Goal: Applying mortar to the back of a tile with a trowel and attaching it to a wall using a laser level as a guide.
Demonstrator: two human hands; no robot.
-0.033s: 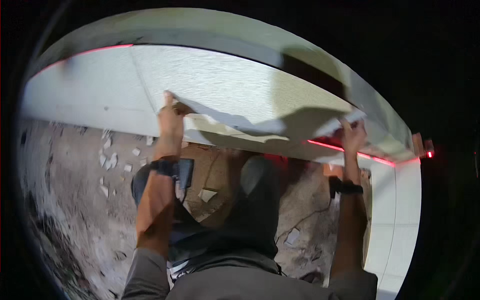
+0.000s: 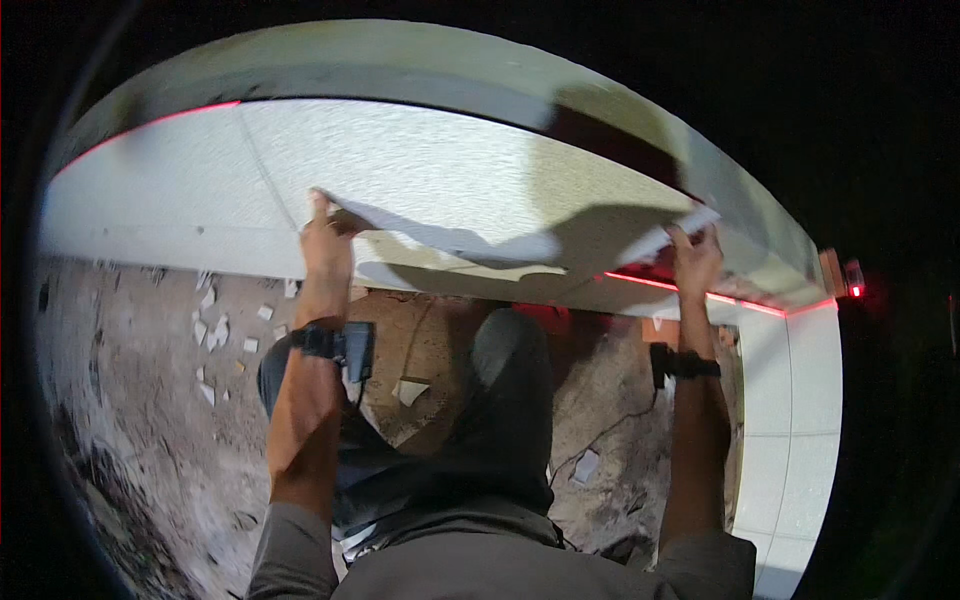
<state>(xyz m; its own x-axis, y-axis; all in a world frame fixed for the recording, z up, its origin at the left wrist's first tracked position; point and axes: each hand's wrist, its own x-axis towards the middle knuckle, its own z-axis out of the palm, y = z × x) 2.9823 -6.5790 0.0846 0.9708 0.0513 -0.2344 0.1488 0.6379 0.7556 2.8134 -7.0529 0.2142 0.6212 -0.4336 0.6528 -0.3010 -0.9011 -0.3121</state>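
Observation:
A long, pale, rough-faced tile (image 2: 430, 150) leans along the low wall in front of me. My left hand (image 2: 326, 245) grips its near edge toward the left, the thumb up on the face and the fingers bent at the edge. At the tile's right end my right hand (image 2: 697, 260) pinches the corner, with the bright side edge showing beside the fingers. Shadows of my hands and arms fall over the tile's lower part. What lies behind the tile is hidden.
A red laser line (image 2: 740, 305) crosses the wall at right, and a small device with a red light (image 2: 855, 280) sits at the corner. Pale tiles (image 2: 765, 390) line the right side. Several broken tile pieces (image 2: 218, 332) lie on the dirt floor (image 2: 160, 400), with a cable (image 2: 610, 432) near my right arm.
The view has shifted slightly, so the tile and both hands appear a little farther left. Each hand keeps its hold; the right fingers look slightly repositioned at the corner.

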